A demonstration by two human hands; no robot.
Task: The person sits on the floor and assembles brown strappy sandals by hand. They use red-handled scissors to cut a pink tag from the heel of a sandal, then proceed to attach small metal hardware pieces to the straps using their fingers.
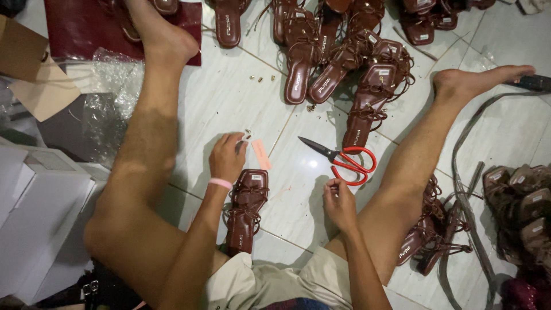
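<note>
The floor is of pale glossy tiles, and a person sits on it with both legs spread. The left hand pinches a small metal piece between the fingertips, just beside a small pink tag. The right hand has its fingertips pressed together; what it holds is too small to tell. Red-handled scissors lie between the legs, near the right hand. One brown strappy sandal lies under the left forearm. More sandals are heaped toward the far edge.
</note>
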